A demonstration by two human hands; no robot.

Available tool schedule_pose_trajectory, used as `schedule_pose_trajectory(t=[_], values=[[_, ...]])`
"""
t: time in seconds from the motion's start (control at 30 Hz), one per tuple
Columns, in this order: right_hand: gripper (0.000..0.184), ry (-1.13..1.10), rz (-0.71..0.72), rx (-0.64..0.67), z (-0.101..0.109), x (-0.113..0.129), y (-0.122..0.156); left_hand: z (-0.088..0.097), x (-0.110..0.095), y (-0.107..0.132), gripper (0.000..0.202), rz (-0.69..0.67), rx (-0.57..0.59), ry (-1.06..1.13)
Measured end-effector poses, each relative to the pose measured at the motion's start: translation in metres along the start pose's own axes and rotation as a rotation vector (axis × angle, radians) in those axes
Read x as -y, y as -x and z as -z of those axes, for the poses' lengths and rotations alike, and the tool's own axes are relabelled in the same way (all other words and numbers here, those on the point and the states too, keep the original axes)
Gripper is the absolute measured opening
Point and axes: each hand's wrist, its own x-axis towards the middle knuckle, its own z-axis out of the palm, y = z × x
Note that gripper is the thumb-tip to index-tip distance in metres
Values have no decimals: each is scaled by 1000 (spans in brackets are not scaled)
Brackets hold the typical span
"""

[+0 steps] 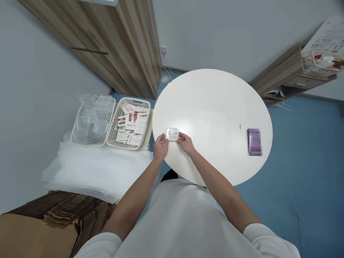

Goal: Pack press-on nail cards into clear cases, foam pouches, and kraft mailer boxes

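A small clear plastic case [172, 134] with tiny coloured pieces inside lies near the left edge of the round white table [212, 107]. My left hand [161, 145] pinches its left end with curled fingers. At its right end sits my right hand [185, 142], fingers closed on the case's edge. Both forearms reach in from below.
A purple blurred flat object [254, 142] lies at the table's right side. Left of the table stand a white basket of printed cards [130, 123] and a basket of clear plastic boxes [91, 120], on white sheets [94, 172]. Cardboard [53, 215] lies lower left.
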Motion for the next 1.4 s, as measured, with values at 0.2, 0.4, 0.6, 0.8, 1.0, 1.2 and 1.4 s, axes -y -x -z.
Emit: schedule_pose_trajectory(t=[0.2,0.4,0.6,0.8,1.0,1.2,1.4], values=[[46,34,89,-86,78,-25,49,-49,-21,51,31,-183,186,-126],[46,116,74,-99,153,-62,94,-99,-17,107,34,-270,383,-205],[49,168,35,-13,187,-94,111,-122,-4,140,36,-256,458,-297],[48,197,73,70,191,-109,113,-125,2,155,37,-265,434,-411],[50,228,108,101,186,-114,115,-123,1,164,40,-287,405,-492],[49,250,97,67,179,-122,123,-118,4,167,34,-307,418,-520],[54,480,164,-33,172,-124,134,-113,7,162,35,-381,501,-593]])
